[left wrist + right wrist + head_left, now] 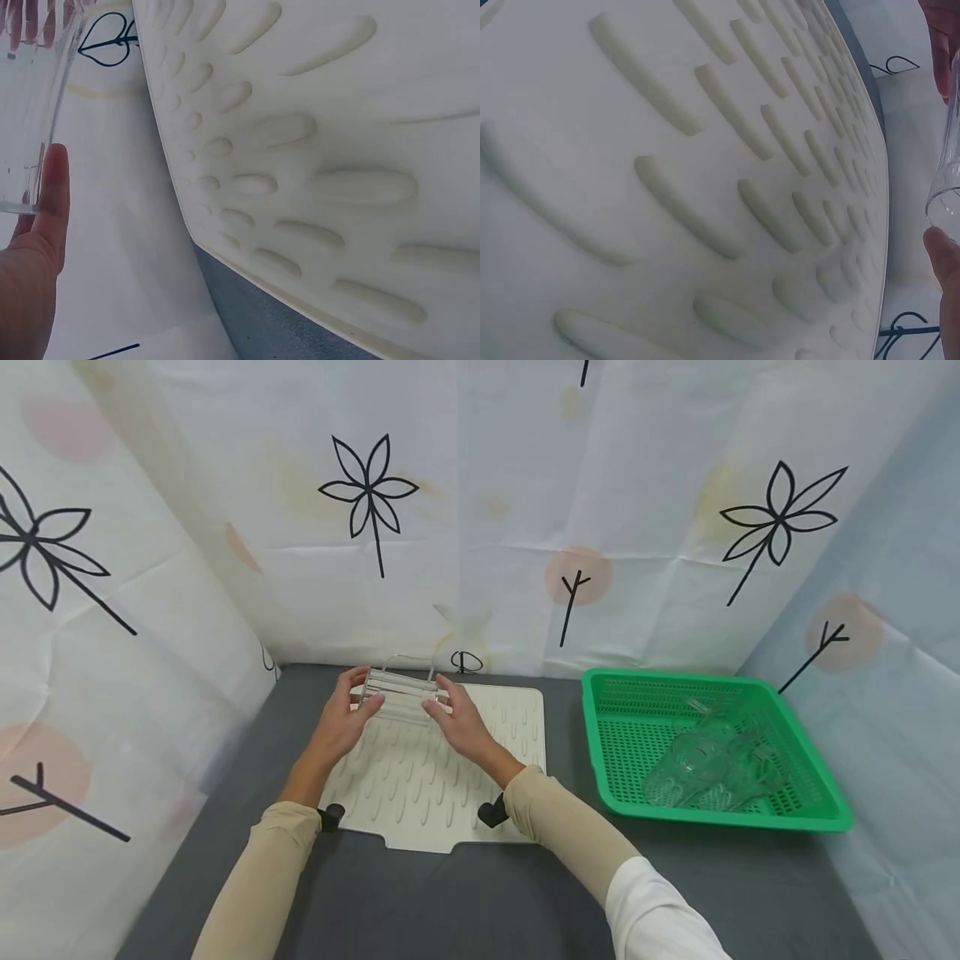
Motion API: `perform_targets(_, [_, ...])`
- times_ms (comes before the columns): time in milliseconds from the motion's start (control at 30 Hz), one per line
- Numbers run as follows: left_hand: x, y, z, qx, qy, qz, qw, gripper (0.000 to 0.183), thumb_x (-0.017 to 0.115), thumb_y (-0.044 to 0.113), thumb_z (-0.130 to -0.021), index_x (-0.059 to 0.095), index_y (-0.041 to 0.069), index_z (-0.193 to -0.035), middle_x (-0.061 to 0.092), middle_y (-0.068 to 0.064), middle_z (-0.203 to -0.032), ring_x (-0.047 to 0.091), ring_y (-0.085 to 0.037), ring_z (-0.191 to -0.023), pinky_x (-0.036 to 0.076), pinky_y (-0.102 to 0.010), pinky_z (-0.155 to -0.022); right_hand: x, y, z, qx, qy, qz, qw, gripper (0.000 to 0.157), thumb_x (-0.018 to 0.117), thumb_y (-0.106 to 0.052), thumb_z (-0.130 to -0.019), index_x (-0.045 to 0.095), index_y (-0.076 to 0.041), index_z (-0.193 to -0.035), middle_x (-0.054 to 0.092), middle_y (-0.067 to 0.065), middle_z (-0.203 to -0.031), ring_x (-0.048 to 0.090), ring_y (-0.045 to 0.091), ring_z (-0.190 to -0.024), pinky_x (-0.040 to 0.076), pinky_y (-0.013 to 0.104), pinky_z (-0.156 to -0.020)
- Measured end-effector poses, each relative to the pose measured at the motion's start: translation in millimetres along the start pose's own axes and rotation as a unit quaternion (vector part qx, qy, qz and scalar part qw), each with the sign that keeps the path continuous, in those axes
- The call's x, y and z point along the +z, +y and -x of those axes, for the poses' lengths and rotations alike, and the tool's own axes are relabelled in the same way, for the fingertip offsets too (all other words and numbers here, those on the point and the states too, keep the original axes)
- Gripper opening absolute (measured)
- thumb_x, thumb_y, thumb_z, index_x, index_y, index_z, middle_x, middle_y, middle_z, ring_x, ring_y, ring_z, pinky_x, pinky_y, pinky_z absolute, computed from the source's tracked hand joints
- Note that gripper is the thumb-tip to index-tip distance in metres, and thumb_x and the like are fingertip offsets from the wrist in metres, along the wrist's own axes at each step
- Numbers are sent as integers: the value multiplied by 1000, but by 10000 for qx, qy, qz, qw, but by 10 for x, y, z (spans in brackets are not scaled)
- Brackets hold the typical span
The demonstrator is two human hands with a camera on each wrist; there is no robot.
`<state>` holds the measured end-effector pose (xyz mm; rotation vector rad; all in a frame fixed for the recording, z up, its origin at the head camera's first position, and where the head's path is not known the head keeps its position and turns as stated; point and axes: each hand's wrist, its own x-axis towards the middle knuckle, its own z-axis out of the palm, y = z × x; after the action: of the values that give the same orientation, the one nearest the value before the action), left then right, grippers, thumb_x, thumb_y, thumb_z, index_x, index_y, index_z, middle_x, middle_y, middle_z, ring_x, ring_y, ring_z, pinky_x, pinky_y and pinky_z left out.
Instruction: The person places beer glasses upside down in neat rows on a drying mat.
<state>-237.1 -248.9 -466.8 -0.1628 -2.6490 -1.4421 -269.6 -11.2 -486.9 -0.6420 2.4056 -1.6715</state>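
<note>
A clear glass mug (401,687) with its handle on the upper side lies sideways between both hands, held above the far part of a cream drying mat (420,777). The left hand (339,724) grips the left end, its thumb in front and its fingers behind. At the other end, the right hand (467,727) holds the glass with its thumb on the near side. In the left wrist view, the mug (26,112) shows at the left edge; the right wrist view catches only its round rim end (949,176) beside the thumb.
To the right stands a green plastic basket (592,735) with several clear glass vessels (697,760) lying in it. The mat has raised oblong ridges and lies on a dark grey table (480,902). Patterned white cloth (487,527) walls in the back and sides.
</note>
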Motion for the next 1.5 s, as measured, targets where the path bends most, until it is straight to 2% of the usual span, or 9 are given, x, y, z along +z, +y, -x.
perform_targets(200, [-4, 26, -21, 162, 87, -206, 9996, 68, 58, 45, -103, 28, 21, -159, 34, -20, -158, 45, -45, -129, 45, -64, -97, -9, -20, -9, -721, -16, 1492, 9862, 59, 52, -31, -108, 33, -6, -158, 35, 18, -159, 39, 31, -149, 39, 45, -121])
perform_targets(300, [-6, 36, -27, 267, 137, -303, 9991, 69, 59, 45, -102, 30, 18, -158, 35, -22, -155, 46, -46, -127, 44, -65, -99, 1, -24, 4, -873, -25, 2229, 9709, 68, 60, -36, -104, 32, -6, -158, 36, 16, -160, 37, 31, -150, 36, 44, -123])
perform_targets(467, [16, 66, -51, 390, 173, -477, 9979, 73, 64, 48, -99, 34, 13, -155, 37, -23, -149, 47, -41, -123, 46, -61, -96, 56, -43, 24, -724, 62, 3363, 9390, 87, 72, -45, -94, 30, -6, -158, 39, 13, -158, 38, 30, -145, 38, 40, -121])
perform_targets(600, [54, 77, -78, 373, 193, -689, 9967, 77, 68, 53, -94, 35, 14, -152, 39, -21, -142, 48, -37, -119, 48, -57, -90, 121, -72, 6, -413, 176, 3863, 9213, 91, 75, -46, -92, 29, -6, -159, 37, 12, -158, 37, 30, -142, 38, 42, -119])
perform_targets(900, [101, 140, -94, 419, 158, -1040, 9936, 81, 73, 56, -89, 38, 12, -148, 41, -20, -136, 49, -35, -112, 46, -55, -87, 210, -105, -31, -342, 467, 4258, 9030, 98, 80, -51, -85, 30, -10, -159, 43, 10, -148, 41, 27, -129, 39, 42, -106])
perform_targets(1100, [68, 136, -76, 363, 45, -1160, 9926, 86, 70, 59, -90, 32, 18, -154, 38, -19, -142, 53, -36, -108, 49, -54, -84, 225, -117, -43, -504, 697, 4190, 9039, 87, 83, -48, -83, 41, -17, -151, 48, 8, -137, 44, 25, -116, 37, 42, -94])
perform_targets(1267, [-31, 53, -52, 143, -327, -755, 9965, 94, 67, 55, -94, 14, 20, -163, 26, -20, -157, 52, -43, -123, 50, -59, -97, 254, -119, -57, -464, 864, 3969, 9126, 85, 85, -47, -81, 45, -16, -150, 51, 8, -134, 46, 24, -113, 36, 42, -92])
perform_targets(1367, [-120, -19, -25, -30, -396, -543, 9977, 92, 61, 50, -100, 6, 14, -165, 20, -25, -160, 45, -49, -133, 46, -63, -104, 272, -110, -67, -361, 894, 3793, 9202, 86, 85, -46, -81, 45, -14, -150, 51, 8, -134, 47, 25, -115, 36, 42, -92])
perform_targets(1500, [-226, -120, 11, -301, -376, -963, 9942, 90, 52, 53, -104, 7, 4, -164, 17, -32, -160, 31, -54, -144, 35, -69, -112, 290, -90, -82, -262, 872, 3613, 9280, 86, 85, -44, -82, 44, -13, -150, 50, 9, -135, 47, 26, -115, 37, 41, -92])
